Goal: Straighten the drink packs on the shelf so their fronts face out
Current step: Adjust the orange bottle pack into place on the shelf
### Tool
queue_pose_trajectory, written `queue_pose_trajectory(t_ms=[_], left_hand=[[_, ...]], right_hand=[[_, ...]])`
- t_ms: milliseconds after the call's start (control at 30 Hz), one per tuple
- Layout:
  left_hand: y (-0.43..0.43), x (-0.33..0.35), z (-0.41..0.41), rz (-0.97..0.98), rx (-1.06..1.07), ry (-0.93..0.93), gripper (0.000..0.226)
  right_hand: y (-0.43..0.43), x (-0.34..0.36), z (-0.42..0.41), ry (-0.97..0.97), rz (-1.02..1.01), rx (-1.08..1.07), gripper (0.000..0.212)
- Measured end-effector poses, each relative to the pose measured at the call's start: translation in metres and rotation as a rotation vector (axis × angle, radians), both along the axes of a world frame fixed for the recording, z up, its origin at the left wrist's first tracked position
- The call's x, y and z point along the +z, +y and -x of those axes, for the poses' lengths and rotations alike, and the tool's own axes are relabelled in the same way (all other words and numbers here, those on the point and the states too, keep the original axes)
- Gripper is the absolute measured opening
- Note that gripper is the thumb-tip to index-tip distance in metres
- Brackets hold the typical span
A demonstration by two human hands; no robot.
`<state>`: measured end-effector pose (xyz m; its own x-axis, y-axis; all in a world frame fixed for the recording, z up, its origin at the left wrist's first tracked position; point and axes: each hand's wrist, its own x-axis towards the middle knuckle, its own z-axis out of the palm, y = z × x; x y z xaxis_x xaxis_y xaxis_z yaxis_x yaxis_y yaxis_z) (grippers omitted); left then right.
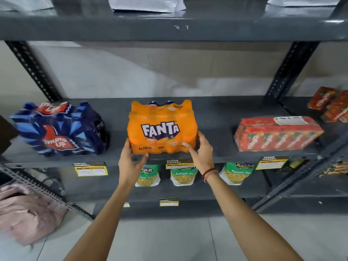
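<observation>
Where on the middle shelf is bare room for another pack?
Bare shelf shows between the Thums Up pack and the Fanta pack, wider between it and the Maaza pack, and behind them. Crowded at the right end, by the smaller Maaza packs.

Both arms are bare and reach up and forward from the bottom edge of the view, forearms converging toward the middle, wrists roughly level. Left hand [130, 161]: back of hand toward the camera, thumb raised along the lower left corner of the Fanta pack [162, 127], fingers curled in under its front bottom edge. Right hand [200, 151]: thumb laid across the pack's lower right front, fingers wrapped round its right side and mostly hidden; a red thread band [209, 174] circles the right wrist.
</observation>
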<state>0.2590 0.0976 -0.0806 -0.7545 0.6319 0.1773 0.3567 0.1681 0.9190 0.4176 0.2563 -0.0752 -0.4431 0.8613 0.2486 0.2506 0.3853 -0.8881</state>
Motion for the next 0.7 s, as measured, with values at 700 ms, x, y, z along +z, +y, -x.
queue_pose_trajectory(t_ms=[700], left_hand=[[0.038,0.000,-0.028,-0.007,0.087,-0.037,0.043]], right_hand=[[0.023,0.007,-0.049,-0.088,-0.020,-0.085,0.060]])
